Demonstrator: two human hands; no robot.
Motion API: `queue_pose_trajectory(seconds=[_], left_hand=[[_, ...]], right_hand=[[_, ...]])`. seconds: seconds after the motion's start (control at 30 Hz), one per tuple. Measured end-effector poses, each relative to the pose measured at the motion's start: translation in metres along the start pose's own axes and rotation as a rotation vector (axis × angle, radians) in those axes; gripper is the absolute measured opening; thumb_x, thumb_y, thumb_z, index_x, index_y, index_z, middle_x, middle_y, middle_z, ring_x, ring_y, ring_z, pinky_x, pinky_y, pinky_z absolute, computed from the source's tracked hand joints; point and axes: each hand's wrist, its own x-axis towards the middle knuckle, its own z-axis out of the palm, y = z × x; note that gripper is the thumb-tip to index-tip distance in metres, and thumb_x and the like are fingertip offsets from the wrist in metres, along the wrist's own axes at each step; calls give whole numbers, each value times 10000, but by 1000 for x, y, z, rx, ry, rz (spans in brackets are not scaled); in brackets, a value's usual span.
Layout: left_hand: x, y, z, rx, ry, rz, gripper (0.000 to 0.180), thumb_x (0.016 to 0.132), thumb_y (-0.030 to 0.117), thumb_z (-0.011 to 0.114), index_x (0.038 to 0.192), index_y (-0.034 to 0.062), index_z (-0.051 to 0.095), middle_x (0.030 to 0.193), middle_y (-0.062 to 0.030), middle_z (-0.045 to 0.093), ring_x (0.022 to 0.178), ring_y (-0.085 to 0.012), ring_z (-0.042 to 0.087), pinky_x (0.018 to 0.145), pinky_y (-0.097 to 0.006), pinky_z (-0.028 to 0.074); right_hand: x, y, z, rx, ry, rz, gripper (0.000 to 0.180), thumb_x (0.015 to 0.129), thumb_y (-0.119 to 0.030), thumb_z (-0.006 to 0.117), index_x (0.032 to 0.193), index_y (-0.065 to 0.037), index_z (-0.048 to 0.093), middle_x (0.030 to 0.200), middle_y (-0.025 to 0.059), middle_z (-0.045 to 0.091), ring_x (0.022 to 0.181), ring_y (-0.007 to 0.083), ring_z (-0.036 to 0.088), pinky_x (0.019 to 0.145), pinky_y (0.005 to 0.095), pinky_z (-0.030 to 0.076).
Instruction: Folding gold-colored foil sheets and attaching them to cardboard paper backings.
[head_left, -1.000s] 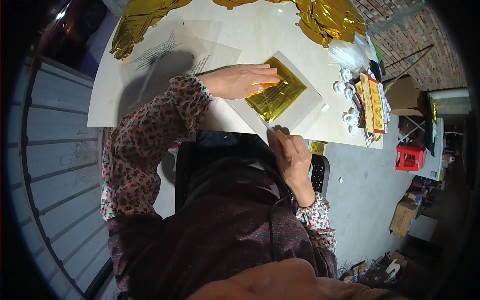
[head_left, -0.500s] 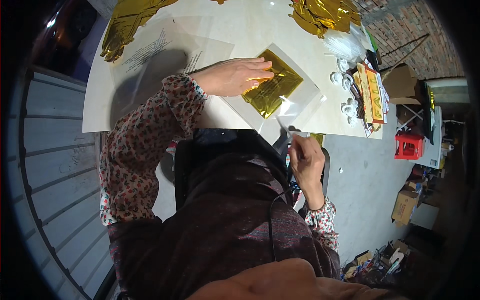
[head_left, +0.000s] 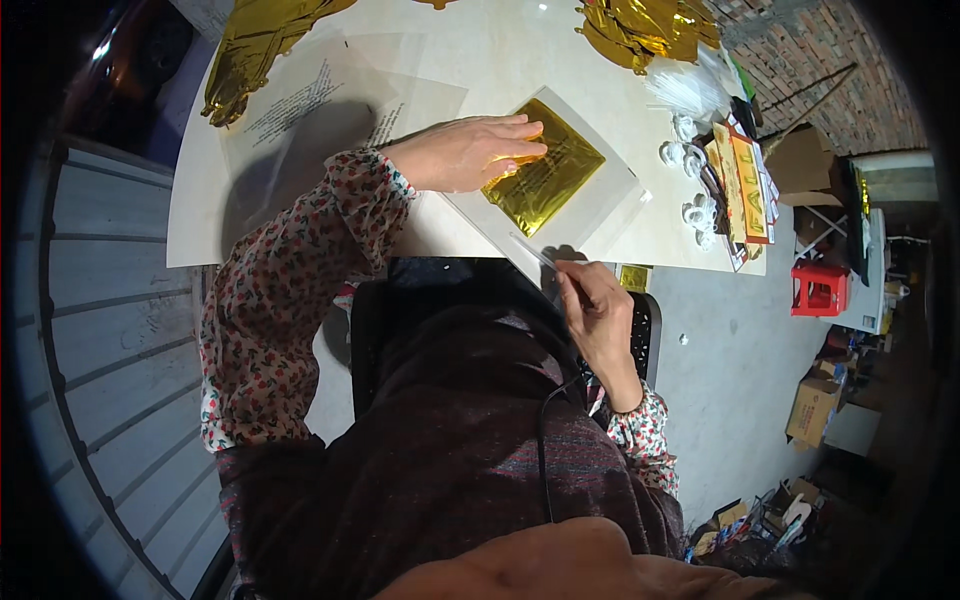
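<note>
The folded gold foil (head_left: 545, 178) already sits inside a clear plastic sleeve (head_left: 610, 205) on the table (head_left: 470, 50), under the flat, spread fingers of the left hand (head_left: 465, 152). The right hand (head_left: 597, 305) pinches a thin clear strip (head_left: 535, 252) at the sleeve's near edge; sealing looks unfinished.

Bare surface (head_left: 480, 70) lies open beyond the clear sleeve (head_left: 600, 200). White tape rolls (head_left: 690, 185) and coloured packets (head_left: 745, 185) crowd its right side; gold foil heaps (head_left: 640, 25) block the far right corner.
</note>
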Motion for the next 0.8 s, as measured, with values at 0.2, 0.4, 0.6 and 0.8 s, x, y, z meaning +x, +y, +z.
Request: queue_pose_trajectory(seconds=[0.2, 0.4, 0.6, 0.8], left_hand=[[0, -1, 1, 30, -15, 26, 389, 980, 161, 480, 1354, 63, 517, 1501, -127, 383, 1410, -264, 320, 1156, -362, 293], [-1, -2, 1, 29, -5, 32, 399, 976, 168, 484, 1360, 61, 510, 1497, -133, 387, 1406, -271, 328, 1151, -363, 300], [0, -2, 2, 22, -12, 3, 396, 981, 165, 475, 1363, 68, 508, 1499, -132, 384, 1406, -269, 327, 1152, -364, 299], [1, -1, 1, 18, -29, -12, 399, 988, 173, 466, 1374, 77, 500, 1505, -124, 377, 1409, -263, 322, 1154, -361, 295]], right_hand=[[0, 1, 5, 59, -24, 14, 117, 863, -9, 670, 976, -13, 695, 819, 116, 650, 715, 214, 647, 649, 287, 502], [-10, 29, -23, -76, 190, 65, 124, 889, -17, 633, 996, 30, 672, 782, 88, 626, 663, 120, 565, 617, 246, 461], [-6, 39, -39, -181, 145, 89, 156, 842, 12, 652, 996, 4, 674, 739, 134, 590, 654, 246, 593, 622, 333, 476], [-2, 36, -41, -231, 178, 101, 107, 869, 10, 641, 971, 18, 675, 757, 126, 604, 629, 192, 577, 599, 281, 463]])
